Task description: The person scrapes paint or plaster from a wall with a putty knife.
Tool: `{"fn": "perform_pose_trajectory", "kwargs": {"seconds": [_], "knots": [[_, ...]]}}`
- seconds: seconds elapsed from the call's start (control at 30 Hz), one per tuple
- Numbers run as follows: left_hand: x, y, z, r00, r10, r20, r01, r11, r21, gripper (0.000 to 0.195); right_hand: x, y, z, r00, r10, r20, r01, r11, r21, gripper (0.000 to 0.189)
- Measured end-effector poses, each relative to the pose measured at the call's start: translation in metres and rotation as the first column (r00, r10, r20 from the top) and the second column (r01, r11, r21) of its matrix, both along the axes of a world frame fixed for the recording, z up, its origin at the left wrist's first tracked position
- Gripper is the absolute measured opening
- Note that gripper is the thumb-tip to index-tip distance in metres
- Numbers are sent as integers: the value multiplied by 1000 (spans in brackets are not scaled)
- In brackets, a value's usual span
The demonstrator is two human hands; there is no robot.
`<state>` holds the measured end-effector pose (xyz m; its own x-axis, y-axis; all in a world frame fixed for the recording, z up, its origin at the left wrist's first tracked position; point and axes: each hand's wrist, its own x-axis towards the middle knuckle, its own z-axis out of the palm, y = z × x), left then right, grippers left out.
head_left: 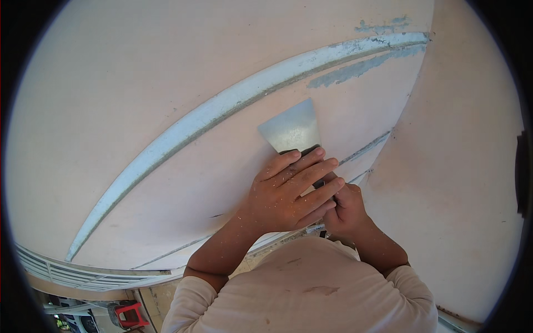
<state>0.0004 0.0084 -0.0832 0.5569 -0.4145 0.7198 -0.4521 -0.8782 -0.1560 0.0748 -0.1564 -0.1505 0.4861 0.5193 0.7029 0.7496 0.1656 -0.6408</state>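
A broad-bladed metal scraper [295, 127] lies against or just above the pinkish wall [225, 166], its wide edge pointing up and left. My right hand [345, 204] is closed around its dark handle, which my other hand mostly covers. My left hand [287, 191] lies over the handle and the base of the blade, fingers spread and fingertips near the blade's dark collar. White flecks dot both hands. Above the blade, a curved pale-blue moulding [225, 104] crosses the wall, with a bare grey-blue patch [354, 73] under its upper right part.
An inner corner meets a side wall [454, 137] at the right. Thin grooves [366, 147] cross the lower wall. A white slatted grille [70, 272] runs along the lower left. Down on the tiled floor [162, 295] stands a red stool-like object [131, 315].
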Motion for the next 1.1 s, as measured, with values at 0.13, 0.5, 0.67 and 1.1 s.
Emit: {"fn": "perform_pose_trajectory", "kwargs": {"seconds": [0.13, 0.5, 0.67, 1.1], "knots": [[0, 2, 1, 999, -25, -31, 25, 1000, -9, 29, -7, -5, 8, 998, -52, -40, 50, 998, -43, 58], [-3, 0, 2, 998, 64, -27, -63, 998, 13, 28, 6, 13, -12, 993, 111, -36, -110, 993, 45, 52], [-4, -6, 7, 994, 91, 60, -88, 995, -42, 25, 12, 4, -2, 985, 164, -59, -166, 986, -31, 51], [-2, -7, 5, 991, 130, 36, -129, 991, -26, 28, 24, 4, 6, 993, 116, 22, -115, 993, -36, 56]]}}
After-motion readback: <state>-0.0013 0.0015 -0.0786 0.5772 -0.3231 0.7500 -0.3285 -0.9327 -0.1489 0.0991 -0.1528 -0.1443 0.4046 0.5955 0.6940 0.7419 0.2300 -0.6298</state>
